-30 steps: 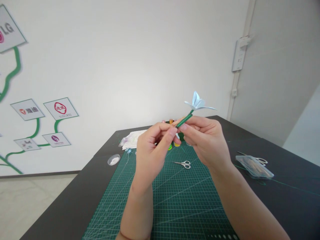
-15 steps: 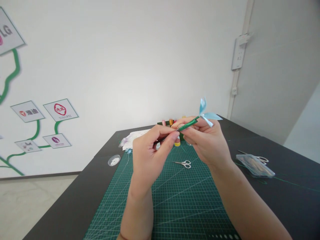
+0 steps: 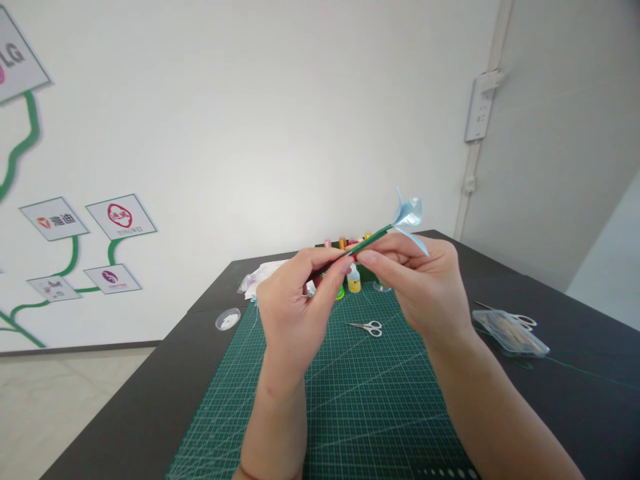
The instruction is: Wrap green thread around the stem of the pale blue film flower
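A handmade-looking flower (image 3: pixel 410 212) with light blue, ribbon-like petals is held up above the mat, tilted towards the upper right. Its stem is wrapped in shiny green, with a dark part at the lower end. My left hand (image 3: pixel 293 303) is closed, pinching that dark lower part between thumb and fingers. Thumb and fingers of my right hand (image 3: pixel 427 283) meet at the lower end of the green section, close to my left fingertips. Its other fingers are curled behind the stem and partly hidden. One petal hangs in front of my right fingers.
A green cutting mat (image 3: pixel 360 393) covers the black table, with small scissors (image 3: pixel 370 328) on it. Behind are a small bottle (image 3: pixel 354 281), thread spools (image 3: pixel 343 244) and white material (image 3: pixel 263 277). A round dish (image 3: pixel 228 320) lies left; a clear box (image 3: pixel 513 333) and larger scissors (image 3: pixel 526 321) lie right.
The flower has turned about its stem, so its petals face differently. My right fingers have shifted slightly and more green stem shows above them. The small bottle is now more visible.
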Tool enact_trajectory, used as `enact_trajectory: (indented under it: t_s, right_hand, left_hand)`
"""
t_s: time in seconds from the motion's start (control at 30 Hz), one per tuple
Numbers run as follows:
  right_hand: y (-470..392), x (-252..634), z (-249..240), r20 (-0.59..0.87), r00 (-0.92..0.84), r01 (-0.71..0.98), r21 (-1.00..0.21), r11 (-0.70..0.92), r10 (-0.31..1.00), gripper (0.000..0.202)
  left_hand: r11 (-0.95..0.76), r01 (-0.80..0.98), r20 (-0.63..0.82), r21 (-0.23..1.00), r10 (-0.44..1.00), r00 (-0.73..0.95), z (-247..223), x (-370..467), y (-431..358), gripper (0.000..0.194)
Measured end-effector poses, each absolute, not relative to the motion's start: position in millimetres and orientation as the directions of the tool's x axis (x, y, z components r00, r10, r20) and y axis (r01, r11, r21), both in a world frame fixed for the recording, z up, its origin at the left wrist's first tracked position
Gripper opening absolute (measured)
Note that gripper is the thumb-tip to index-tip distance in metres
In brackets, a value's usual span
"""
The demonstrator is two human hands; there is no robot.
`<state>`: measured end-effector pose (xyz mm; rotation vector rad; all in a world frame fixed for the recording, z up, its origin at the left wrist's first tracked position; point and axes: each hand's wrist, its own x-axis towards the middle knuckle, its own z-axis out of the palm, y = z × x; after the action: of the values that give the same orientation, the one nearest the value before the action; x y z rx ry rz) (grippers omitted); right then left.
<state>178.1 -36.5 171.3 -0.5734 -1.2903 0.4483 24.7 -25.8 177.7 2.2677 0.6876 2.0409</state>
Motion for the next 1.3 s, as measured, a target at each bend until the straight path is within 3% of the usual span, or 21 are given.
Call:
enact_trajectory:
  t_s: [0.13,0.23,0.5,0.67,0.83,1.0,1.3]
  right_hand:
    - [-41,177,171,0.848,0.217,0.301,-0.529,0.793,0.483,0.013]
    - [-43,177,170,0.857,0.159,0.382,-0.511,0.77,0.489,0.012]
    - [-64,186,175,0.865,0.093,0.319,-0.495,0.808,0.493,0.01]
    - [-82,196,178,0.853,0.136,0.224,-0.522,0.823,0.504,0.009]
    - [-88,204,179,0.856,0.238,0.23,-0.509,0.83,0.459,0.009]
    - [-69,214,182,0.853,0.284,0.326,-0.515,0.793,0.437,0.017]
    - [-34,221,179,0.761,0.392,0.239,-0.626,0.742,0.516,0.006]
  left_hand:
    - [-0.886,0.288,0.926,0.364,0.378,-0.008,177,27,-24,0.007]
    - [-0.87,0.264,0.904,0.416,0.428,-0.013,177,27,-23,0.013]
    - [-0.833,0.268,0.855,0.484,0.515,0.058,177,22,-19,0.011]
    - [-0.754,0.416,0.731,0.509,0.634,0.254,180,20,-15,0.014]
    - [-0.71,0.59,0.501,0.384,0.697,0.513,181,23,-15,0.016]
    - [-0.832,0.516,0.374,0.202,0.553,0.745,177,23,-21,0.014]
    - [-0.902,0.41,0.404,0.138,0.429,0.808,176,19,-31,0.014]
